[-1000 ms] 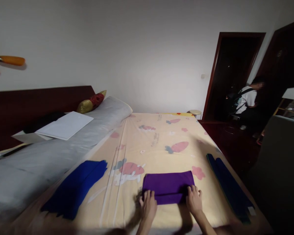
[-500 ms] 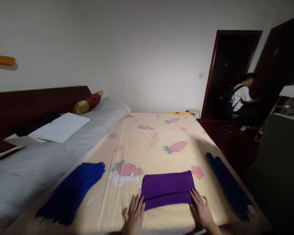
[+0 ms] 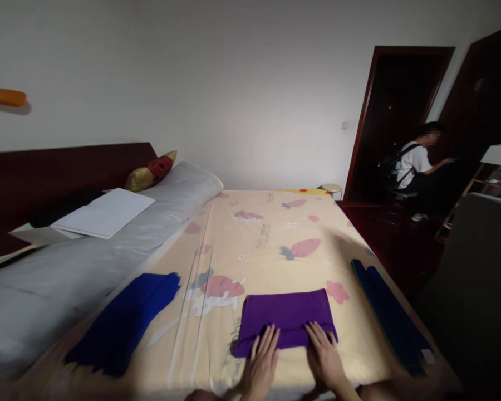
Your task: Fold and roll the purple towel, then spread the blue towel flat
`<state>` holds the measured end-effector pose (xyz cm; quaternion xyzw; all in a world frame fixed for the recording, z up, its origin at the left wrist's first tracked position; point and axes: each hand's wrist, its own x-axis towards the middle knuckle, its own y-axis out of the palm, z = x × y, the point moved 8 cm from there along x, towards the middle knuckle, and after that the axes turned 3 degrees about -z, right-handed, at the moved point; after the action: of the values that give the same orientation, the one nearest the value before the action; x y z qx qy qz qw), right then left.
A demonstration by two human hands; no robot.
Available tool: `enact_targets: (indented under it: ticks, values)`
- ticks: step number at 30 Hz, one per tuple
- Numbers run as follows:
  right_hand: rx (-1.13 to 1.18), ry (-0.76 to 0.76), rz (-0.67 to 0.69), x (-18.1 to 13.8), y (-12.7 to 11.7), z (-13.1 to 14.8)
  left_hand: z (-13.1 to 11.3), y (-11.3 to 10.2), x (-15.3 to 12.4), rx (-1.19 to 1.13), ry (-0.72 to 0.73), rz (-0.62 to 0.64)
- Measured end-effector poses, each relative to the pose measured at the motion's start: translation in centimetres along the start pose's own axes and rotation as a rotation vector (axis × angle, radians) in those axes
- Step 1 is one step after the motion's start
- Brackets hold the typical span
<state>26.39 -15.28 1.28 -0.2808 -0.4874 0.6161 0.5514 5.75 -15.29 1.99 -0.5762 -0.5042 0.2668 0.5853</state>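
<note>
A folded purple cloth (image 3: 286, 314) lies on the bed near its front edge. My left hand (image 3: 263, 362) rests flat on the cloth's near left part, fingers spread. To the right of it my right hand (image 3: 323, 356) presses flat on the cloth's near right part. Neither hand grips anything. A blue cloth (image 3: 125, 320) lies spread out to the left of the purple one. A folded dark blue cloth (image 3: 390, 314) lies along the bed's right edge.
The bed has a cream sheet with a carrot print (image 3: 275, 239). A grey bolster (image 3: 87, 262) with a white sheet of paper (image 3: 104, 211) runs along the left. A person with a backpack (image 3: 413, 167) is by the dark doorway at the far right.
Both hands have moved inward from the purple cloth's two ends onto its near middle. The person at the doorway has shifted slightly.
</note>
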Motion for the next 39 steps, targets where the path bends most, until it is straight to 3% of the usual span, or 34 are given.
enact_targets:
  ticks: [3, 5, 8, 10, 14, 19, 22, 24, 27, 30, 32, 35, 39]
  values:
    - [-0.076, 0.087, -0.088, -2.1, -1.2, -4.9, 5.0, -1.3, -1.8, 0.078, -0.129, -0.061]
    - [-0.108, 0.076, -0.125, -3.1, -1.2, -6.4, 7.0, -1.7, -2.8, 0.122, -0.224, -0.127]
    - [-0.154, 0.081, -0.183, -3.3, -1.0, -6.6, 8.0, -1.9, -4.2, 0.182, -0.391, -0.243]
    - [-0.165, 0.117, -0.194, -2.7, -0.9, -6.2, 7.5, -1.8, -4.5, 0.193, -0.438, -0.255]
    - [-0.134, 0.192, -0.120, -0.8, -1.9, -5.3, 6.8, -2.6, -3.0, 0.154, -0.443, -0.129]
    - [-0.123, 0.194, -0.072, 0.9, -4.8, -4.7, 9.1, -4.2, 0.5, 0.067, -0.522, 0.136]
    - [-0.146, 0.245, -0.055, 1.2, -5.2, -5.0, 10.1, -4.8, 1.6, 0.094, -0.588, 0.166]
    - [-0.168, 0.295, -0.059, 1.3, -4.9, -4.7, 9.4, -4.7, 1.9, 0.135, -0.607, 0.134]
    - [-0.168, 0.302, -0.066, 1.6, -3.3, -2.1, 5.4, -3.3, 2.2, 0.131, -0.496, 0.056]
    - [-0.036, 0.103, 0.025, 2.1, -0.1, 3.2, -0.7, -0.1, 2.2, 0.019, -0.201, 0.042]
    - [0.056, -0.027, 0.104, 1.9, 1.8, 5.9, -3.2, 1.6, 1.6, -0.020, -0.060, 0.057]
    - [0.077, -0.070, 0.105, 0.9, 2.7, 5.4, -2.6, 1.9, 0.2, 0.006, -0.012, 0.020]
    - [0.008, 0.002, -0.008, -1.3, 0.9, -1.2, 2.5, -0.7, -1.8, 0.073, -0.070, -0.068]
